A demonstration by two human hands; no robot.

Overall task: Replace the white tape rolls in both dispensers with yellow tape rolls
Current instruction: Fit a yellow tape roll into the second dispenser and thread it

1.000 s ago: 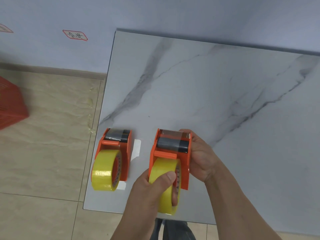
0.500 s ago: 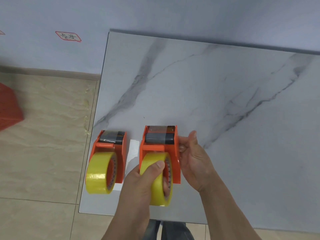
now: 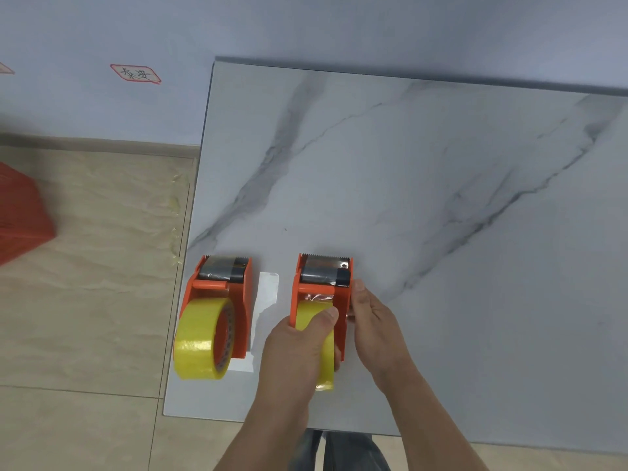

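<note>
Two orange tape dispensers stand side by side near the front left of the marble table. The left dispenser (image 3: 238, 300) carries a yellow tape roll (image 3: 200, 338) and nobody touches it. In the right dispenser (image 3: 323, 280) sits a second yellow roll (image 3: 307, 312), mostly covered by my left hand (image 3: 295, 351), whose thumb lies over its top. My right hand (image 3: 377, 328) rests flat against that dispenser's right side, fingers extended. A crinkled bit of clear tape shows just above the roll.
A white paper strip (image 3: 268, 294) lies between the dispensers. The table's left edge (image 3: 190, 232) runs just beside the left dispenser, with tiled floor and a red crate (image 3: 20, 215) beyond. The wall is behind the table.
My right hand has let go of the right dispenser's head and now lies flat along its side. My left hand keeps its hold on the yellow roll.
</note>
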